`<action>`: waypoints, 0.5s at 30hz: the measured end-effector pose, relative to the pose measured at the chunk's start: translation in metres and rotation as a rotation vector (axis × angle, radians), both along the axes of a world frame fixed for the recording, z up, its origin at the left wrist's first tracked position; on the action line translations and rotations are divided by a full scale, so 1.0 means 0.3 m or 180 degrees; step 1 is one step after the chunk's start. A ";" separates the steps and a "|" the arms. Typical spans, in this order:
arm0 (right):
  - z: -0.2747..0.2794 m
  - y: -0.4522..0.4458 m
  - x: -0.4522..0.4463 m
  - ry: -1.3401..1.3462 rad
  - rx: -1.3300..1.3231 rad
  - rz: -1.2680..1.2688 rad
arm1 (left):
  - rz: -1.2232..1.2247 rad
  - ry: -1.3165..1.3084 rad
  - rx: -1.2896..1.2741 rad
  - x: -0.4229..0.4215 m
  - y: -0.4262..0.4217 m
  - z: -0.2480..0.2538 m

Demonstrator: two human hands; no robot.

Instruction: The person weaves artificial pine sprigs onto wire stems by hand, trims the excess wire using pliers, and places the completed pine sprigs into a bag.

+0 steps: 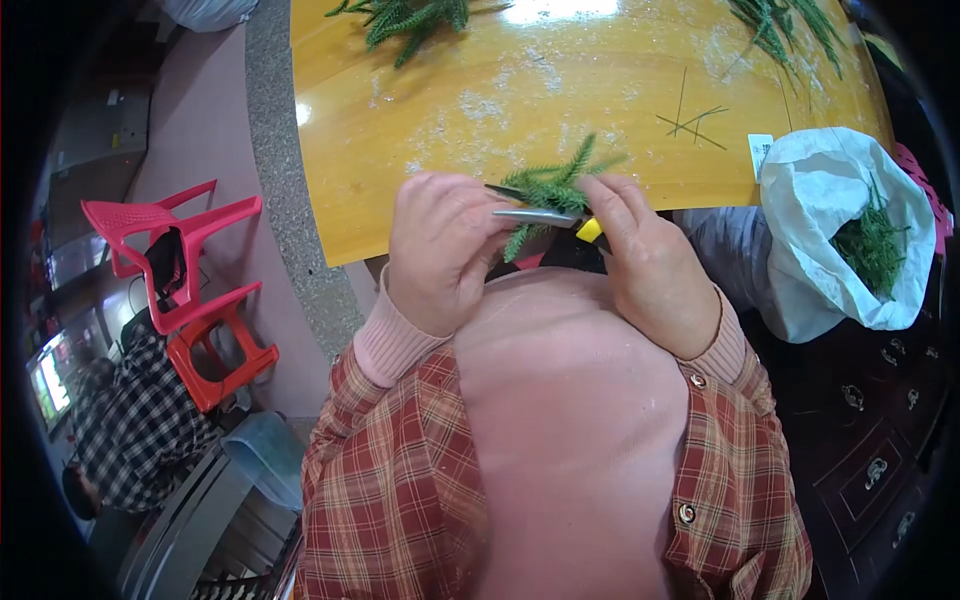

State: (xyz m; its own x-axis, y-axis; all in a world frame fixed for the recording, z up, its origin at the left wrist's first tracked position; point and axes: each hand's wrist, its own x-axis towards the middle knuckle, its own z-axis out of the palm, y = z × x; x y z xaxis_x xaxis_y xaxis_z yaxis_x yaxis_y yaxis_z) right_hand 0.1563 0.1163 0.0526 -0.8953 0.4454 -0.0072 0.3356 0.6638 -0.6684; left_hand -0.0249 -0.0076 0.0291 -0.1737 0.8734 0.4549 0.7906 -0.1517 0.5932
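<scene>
Scissors [540, 215] with a yellow and black handle are in my right hand [648, 255], their silver blade pointing left toward my other hand. My left hand [438, 245] is closed, its fingertips pinched at a green needle-leaved sprig [550, 188] that looks like artificial pine. The sprig lies around and behind the blade, between both hands, over the table's near edge. A dark tip shows beside the left fingers, perhaps the other blade. My fingers hide the exact grip points and part of the handle.
The yellow wooden table [400, 130] carries green sprigs [415, 22], more sprigs [785, 25], loose thin stems [690, 128] and white flecks. A white bag [800, 240] of greenery stands right. Left are a pink chair [170, 250], red stool [220, 355] and a person in checked clothing [145, 425].
</scene>
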 end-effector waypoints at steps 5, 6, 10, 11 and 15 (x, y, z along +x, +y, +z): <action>-0.011 0.000 0.000 0.0022 0.0009 0.0058 | -0.0041 -0.0317 -0.0068 0.007 0.009 -0.013; -0.016 0.000 0.001 0.0058 0.0040 0.0066 | -0.0037 -0.0435 -0.0098 0.011 0.008 -0.017; -0.025 -0.003 0.001 0.0000 0.0230 0.0125 | -0.0006 -0.0578 -0.0216 0.011 0.009 -0.012; -0.031 -0.001 0.001 0.0029 0.0317 0.0134 | -0.0015 -0.0577 -0.0252 0.010 0.009 -0.008; -0.032 0.018 -0.008 0.0141 0.0698 0.0204 | 0.0085 -0.0818 -0.0321 0.026 0.012 0.003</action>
State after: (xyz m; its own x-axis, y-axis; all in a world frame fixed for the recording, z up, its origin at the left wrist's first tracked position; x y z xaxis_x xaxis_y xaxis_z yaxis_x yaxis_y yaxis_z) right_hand 0.1538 0.1218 0.0431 -0.9191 0.3742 0.1235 0.2616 0.8138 -0.5189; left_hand -0.0170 -0.0041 0.0300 -0.2958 0.9056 0.3039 0.6152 -0.0628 0.7859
